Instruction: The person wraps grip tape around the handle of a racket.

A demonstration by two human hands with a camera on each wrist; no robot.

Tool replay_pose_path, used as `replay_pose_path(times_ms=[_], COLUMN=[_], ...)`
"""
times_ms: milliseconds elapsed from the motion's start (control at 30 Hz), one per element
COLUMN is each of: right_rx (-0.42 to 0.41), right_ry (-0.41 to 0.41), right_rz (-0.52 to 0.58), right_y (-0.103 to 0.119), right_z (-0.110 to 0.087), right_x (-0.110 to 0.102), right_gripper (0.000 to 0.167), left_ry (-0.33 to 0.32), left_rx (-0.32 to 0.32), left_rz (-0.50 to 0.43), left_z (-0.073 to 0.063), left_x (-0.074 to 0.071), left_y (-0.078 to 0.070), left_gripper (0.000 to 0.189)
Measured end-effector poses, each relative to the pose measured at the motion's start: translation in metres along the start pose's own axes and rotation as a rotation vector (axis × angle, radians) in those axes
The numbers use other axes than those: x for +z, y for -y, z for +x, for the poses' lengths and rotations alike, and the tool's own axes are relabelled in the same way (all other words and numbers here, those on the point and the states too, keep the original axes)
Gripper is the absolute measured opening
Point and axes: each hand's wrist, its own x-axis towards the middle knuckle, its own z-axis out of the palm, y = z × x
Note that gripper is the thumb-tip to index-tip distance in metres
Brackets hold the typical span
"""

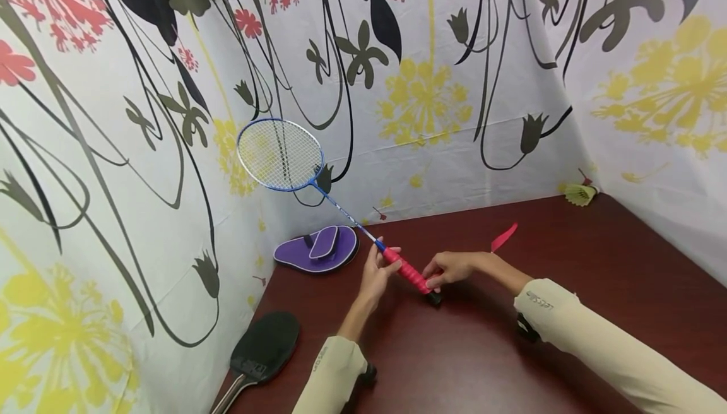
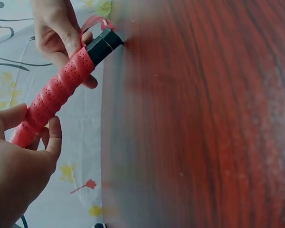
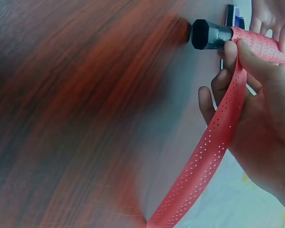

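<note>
A blue and white badminton racket point(image 1: 348, 213) is held tilted above the table, its strung head up at the left. Perforated red grip tape point(image 2: 57, 90) winds round most of its handle, and the black butt end point(image 3: 211, 35) is bare. My left hand point(image 1: 376, 275) holds the wrapped part near the shaft between thumb and fingers. Close to the butt, my right hand point(image 1: 451, 267) pinches the tape where it leaves the handle. From there the loose tape point(image 3: 199, 159) hangs down past the palm; its end shows behind the right wrist in the head view.
On the dark red table point(image 1: 454, 351), a purple paddle case point(image 1: 295, 255) lies at the back left against the patterned cloth. A black table tennis bat point(image 1: 265, 344) is at the left edge. A yellow shuttlecock point(image 1: 580, 194) sits in the far right corner.
</note>
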Motion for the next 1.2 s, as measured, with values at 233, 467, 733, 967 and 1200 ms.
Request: replay_pose_path(times_ms=[233, 467, 733, 967, 1200], right_rx=[-0.002, 0.022, 0.063, 0.071, 0.009], right_ry=[-0.056, -0.167, -0.285, -0.31, -0.24], right_rz=[0.007, -0.002, -0.064, -0.044, -0.037], right_y=[0.003, 0.002, -0.007, -0.008, -0.007], right_z=[-0.004, -0.008, -0.008, -0.008, -0.02], right_x=[0.003, 0.008, 0.015, 0.017, 0.005], right_gripper=[0.017, 0.02, 0.035, 0.045, 0.025], left_ry=[-0.092, -0.049, -0.081, -0.122, -0.167], left_rx=[0.017, 0.045, 0.008, 0.041, 0.055], left_rz=[0.081, -0.002, -0.06, -0.011, 0.007], left_z=[0.0, 0.001, -0.004, -0.003, 0.0], left_x=[0.001, 0.003, 0.009, 0.019, 0.027], left_y=[-0.004, -0.005, 0.0, -0.001, -0.002], left_gripper=[0.068, 0.048, 0.05, 0.053, 0.059])
